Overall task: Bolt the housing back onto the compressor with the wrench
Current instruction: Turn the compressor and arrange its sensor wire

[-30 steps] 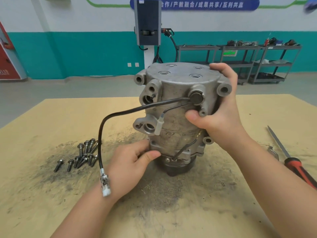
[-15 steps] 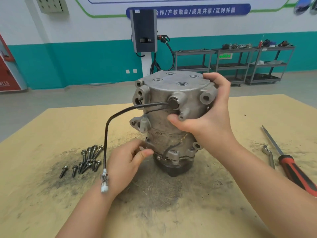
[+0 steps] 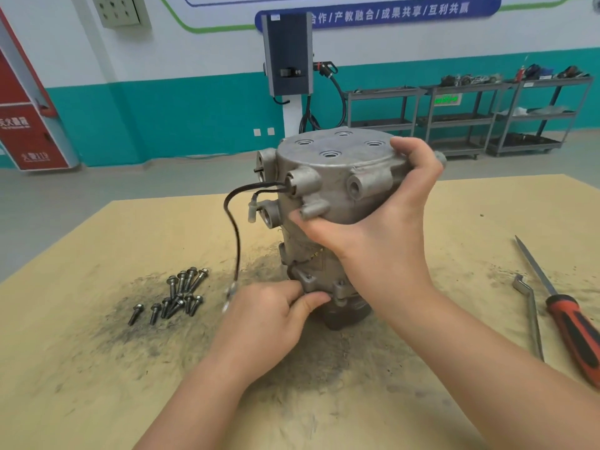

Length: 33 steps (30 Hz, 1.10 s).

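Note:
The grey metal compressor (image 3: 331, 177) stands upright in the middle of the table. Its round housing with several threaded holes forms the top. My right hand (image 3: 376, 222) grips that housing from the right, thumb in front and fingers over the rim. My left hand (image 3: 269, 316) pinches a lug at the lower flange of the compressor. A black cable (image 3: 234, 228) hangs from the housing's left side, its plug dangling beside my left hand. Several loose bolts (image 3: 177, 295) lie to the left. The bent metal wrench (image 3: 529, 306) lies on the table to the right.
A red-handled screwdriver (image 3: 571, 323) lies right of the wrench, near the table edge. Dark grime is smeared on the tan tabletop (image 3: 97, 368) around the compressor. Behind the table are a charging post (image 3: 287, 53) and metal shelf carts (image 3: 470, 118).
The compressor has been turned so its cable port and lugs swung left. My left hand has closed in on the lower flange; my right hand still holds the housing.

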Motion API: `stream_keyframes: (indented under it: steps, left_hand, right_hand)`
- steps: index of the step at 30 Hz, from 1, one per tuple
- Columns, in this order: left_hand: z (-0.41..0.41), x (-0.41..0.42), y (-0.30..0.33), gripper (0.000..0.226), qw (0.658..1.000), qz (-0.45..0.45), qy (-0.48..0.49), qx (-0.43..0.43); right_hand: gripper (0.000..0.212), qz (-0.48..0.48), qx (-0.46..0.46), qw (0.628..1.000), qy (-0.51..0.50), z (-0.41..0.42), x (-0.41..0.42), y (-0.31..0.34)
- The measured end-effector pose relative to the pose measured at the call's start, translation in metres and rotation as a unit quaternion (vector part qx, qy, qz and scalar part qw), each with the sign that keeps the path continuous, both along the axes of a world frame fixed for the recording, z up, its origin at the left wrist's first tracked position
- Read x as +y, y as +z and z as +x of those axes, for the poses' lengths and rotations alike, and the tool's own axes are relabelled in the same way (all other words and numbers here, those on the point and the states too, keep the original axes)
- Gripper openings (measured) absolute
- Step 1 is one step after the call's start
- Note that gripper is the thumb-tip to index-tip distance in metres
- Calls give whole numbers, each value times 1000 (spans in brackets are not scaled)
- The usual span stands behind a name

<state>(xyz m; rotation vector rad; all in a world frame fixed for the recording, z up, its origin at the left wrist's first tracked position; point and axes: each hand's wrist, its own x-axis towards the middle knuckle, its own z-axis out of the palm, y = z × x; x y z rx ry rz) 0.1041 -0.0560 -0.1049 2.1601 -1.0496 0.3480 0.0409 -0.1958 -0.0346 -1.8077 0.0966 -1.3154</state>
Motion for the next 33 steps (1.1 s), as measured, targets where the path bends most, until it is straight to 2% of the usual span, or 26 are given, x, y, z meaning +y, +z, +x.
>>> stream_keyframes:
  steps: [4, 7, 9, 11, 13, 15, 18, 23, 26, 29, 31, 33]
  left_hand:
    - [14, 8, 0, 48, 994, -28, 7, 109]
    - [28, 21, 3, 46, 988, -46, 31, 145]
    - [30, 26, 5, 35, 986, -50, 10, 159]
    - [26, 24, 4, 31, 986, -29, -23, 165]
    - [22, 18, 3, 51, 988, 5, -17, 155]
    - [22, 13, 2, 54, 990, 6, 15, 141]
    - [26, 12, 2, 50, 986, -14, 28, 164]
    - [23, 8, -1, 56, 987, 26, -8, 161]
    - [24, 11, 3, 68, 989, 30, 27, 142]
    - [21, 15, 9, 78, 985, 59, -29, 160]
    - [12, 13, 11, 71, 976, 58, -61, 199]
    - [6, 8, 11, 49, 973, 39, -55, 223]
  right_hand:
    - [100, -9, -36, 999, -29, -13, 18, -6]
    - [72, -24, -124, 988, -88, -26, 25, 6]
    - [49, -24, -148, 985, -83, -28, 9, 22]
    - [52, -29, -60, 997, -31, -24, -16, 35]
    - [75, -26, 86, 995, 39, -18, -34, 36]
    - [92, -31, 149, 986, 69, -13, -42, 28]
    - [96, -12, 124, 989, 77, -8, -45, 18]
    - [70, 22, 88, 989, 121, -7, -46, 16]
    - [65, 21, 64, 994, 87, -7, -41, 13]
    - [62, 13, 35, 999, 28, -8, -33, 8]
    - [50, 26, -22, 999, 8, -9, -30, 4]
    - [48, 95, -74, 992, 21, -10, -33, 2]
